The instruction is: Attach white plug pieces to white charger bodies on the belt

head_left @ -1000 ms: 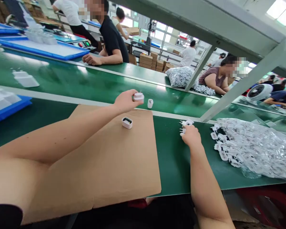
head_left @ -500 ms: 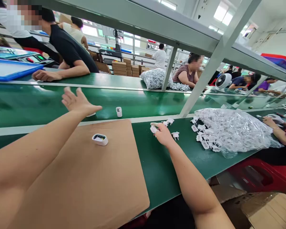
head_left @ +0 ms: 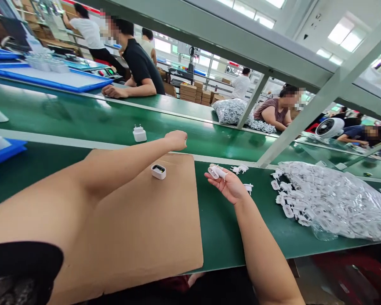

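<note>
My left hand (head_left: 177, 140) reaches over the green belt with its fingers curled closed; whatever is in them is hidden. Palm up, my right hand (head_left: 226, 184) holds white plug covers (head_left: 215, 172) between thumb and fingers, beside the cardboard sheet (head_left: 152, 228). A white charger housing (head_left: 159, 172) stands on the cardboard, its open top showing parts inside. On the belt, left of my left hand, a white plug charger (head_left: 139, 133) stands with its two pins up. Loose plug covers (head_left: 239, 169) lie just beyond my right hand.
A clear bag of plug covers (head_left: 339, 199) spills onto the bench at right. A slanted metal post (head_left: 305, 110) rises behind it. Blue trays (head_left: 79, 88) sit at left, and a person in black (head_left: 142, 63) leans on the far bench.
My left hand has moved right along the belt and its spread fingers have closed. My right hand has turned palm up with the plug covers. The view has swung left.
</note>
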Available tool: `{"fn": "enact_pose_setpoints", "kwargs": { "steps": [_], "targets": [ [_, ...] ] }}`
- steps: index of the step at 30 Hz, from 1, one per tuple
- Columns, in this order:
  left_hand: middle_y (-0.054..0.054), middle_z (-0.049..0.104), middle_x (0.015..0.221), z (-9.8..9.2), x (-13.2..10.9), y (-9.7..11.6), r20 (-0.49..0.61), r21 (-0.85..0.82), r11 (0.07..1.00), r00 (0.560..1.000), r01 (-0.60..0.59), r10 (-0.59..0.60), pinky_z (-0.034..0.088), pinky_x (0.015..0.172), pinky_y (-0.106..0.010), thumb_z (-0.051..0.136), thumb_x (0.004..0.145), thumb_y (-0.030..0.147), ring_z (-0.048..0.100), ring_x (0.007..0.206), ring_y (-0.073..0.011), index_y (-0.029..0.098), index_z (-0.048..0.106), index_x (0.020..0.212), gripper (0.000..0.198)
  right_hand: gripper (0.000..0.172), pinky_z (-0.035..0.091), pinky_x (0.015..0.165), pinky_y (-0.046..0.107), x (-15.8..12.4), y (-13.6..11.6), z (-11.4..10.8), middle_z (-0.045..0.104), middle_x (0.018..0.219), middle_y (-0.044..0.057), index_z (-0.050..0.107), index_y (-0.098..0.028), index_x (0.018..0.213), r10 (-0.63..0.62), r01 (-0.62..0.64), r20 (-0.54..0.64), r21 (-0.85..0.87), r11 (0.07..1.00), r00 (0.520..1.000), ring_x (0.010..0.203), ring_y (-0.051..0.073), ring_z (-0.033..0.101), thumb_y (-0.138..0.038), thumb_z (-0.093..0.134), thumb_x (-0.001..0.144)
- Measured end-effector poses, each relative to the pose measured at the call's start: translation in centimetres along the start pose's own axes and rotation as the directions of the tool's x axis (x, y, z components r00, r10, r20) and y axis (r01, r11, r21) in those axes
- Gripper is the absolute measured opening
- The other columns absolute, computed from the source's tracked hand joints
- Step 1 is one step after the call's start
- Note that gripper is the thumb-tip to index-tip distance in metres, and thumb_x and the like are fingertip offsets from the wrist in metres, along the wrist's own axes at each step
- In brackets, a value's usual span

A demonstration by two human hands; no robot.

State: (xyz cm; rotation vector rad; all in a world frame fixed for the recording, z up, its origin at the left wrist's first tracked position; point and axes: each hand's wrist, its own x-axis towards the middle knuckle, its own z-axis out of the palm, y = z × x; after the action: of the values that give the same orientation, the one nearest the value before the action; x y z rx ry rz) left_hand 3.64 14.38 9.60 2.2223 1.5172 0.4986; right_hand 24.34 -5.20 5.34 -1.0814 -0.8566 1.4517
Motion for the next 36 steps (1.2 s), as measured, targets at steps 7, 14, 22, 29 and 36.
{"fn": "enact_pose_setpoints", "kwargs": {
  "steps": [7, 14, 22, 29, 36],
  "targets": [
    [-0.008, 0.076, 0.123, 1.3, -14.1, 0.9, 0.244, 0.179, 0.836, 0.847, -0.518, 0.473, 0.053, 0.099, -0.038, 0.062, 0.088, 0.026, 0.069, 0.115, -0.0288, 0.023, 0.069, 0.134, 0.047, 0.050, 0.058, 0.082, 0.035, -0.1, 0.8, 1.1, 0.080, 0.100, 0.006, 0.080, -0.021, 0.105, -0.207, 0.184, -0.058, -0.271, 0.945, 0.977, 0.091, 0.022, 0.073, -0.049, 0.094, 0.066],
    [-0.011, 0.073, 0.116, 7.2, -18.3, -3.6, -0.046, -0.428, 0.849, 0.946, -0.309, 0.321, 0.056, 0.081, -0.035, 0.081, 0.079, 0.046, 0.068, 0.092, -0.0239, 0.017, 0.066, 0.132, 0.062, 0.030, 0.058, 0.091, 0.040, -1.2, 2.5, 3.7, 0.080, 0.100, 0.004, 0.081, -0.024, 0.107, -0.411, 0.380, 0.086, -0.584, 0.717, 0.908, 0.089, 0.021, 0.072, -0.038, 0.083, 0.080],
    [-0.002, 0.064, 0.077, 7.2, -17.5, -4.1, -0.026, -0.632, 0.737, 0.957, -0.241, 0.290, 0.045, 0.065, -0.029, 0.078, 0.078, 0.047, 0.056, 0.071, -0.0163, 0.017, 0.071, 0.088, 0.033, 0.023, 0.058, 0.088, 0.036, -1.6, 3.2, 5.8, 0.078, 0.102, 0.004, 0.081, -0.029, 0.109, -0.564, 0.643, 0.399, -0.688, 0.337, 0.723, 0.094, 0.021, 0.072, -0.021, 0.066, 0.094],
    [-0.003, 0.066, 0.081, 7.0, -17.2, -4.1, -0.026, -0.653, 0.708, 0.943, -0.268, 0.332, 0.046, 0.069, -0.029, 0.076, 0.079, 0.042, 0.060, 0.078, -0.0183, 0.017, 0.068, 0.082, 0.027, 0.027, 0.056, 0.087, 0.039, -1.0, 3.8, 5.8, 0.078, 0.101, 0.004, 0.078, -0.029, 0.110, -0.529, 0.641, 0.489, -0.755, 0.141, 0.693, 0.096, 0.024, 0.068, -0.015, 0.063, 0.092],
    [-0.002, 0.065, 0.080, 6.6, -17.2, -4.0, -0.037, -0.616, 0.733, 0.940, -0.289, 0.339, 0.045, 0.070, -0.030, 0.077, 0.079, 0.041, 0.060, 0.079, -0.0192, 0.017, 0.070, 0.082, 0.025, 0.024, 0.050, 0.074, 0.037, -0.9, 3.5, 6.3, 0.066, 0.081, 0.006, 0.070, -0.024, 0.086, -0.460, 0.552, 0.540, -0.825, -0.123, 0.705, 0.081, 0.025, 0.059, -0.006, 0.056, 0.079]
  ]
}}
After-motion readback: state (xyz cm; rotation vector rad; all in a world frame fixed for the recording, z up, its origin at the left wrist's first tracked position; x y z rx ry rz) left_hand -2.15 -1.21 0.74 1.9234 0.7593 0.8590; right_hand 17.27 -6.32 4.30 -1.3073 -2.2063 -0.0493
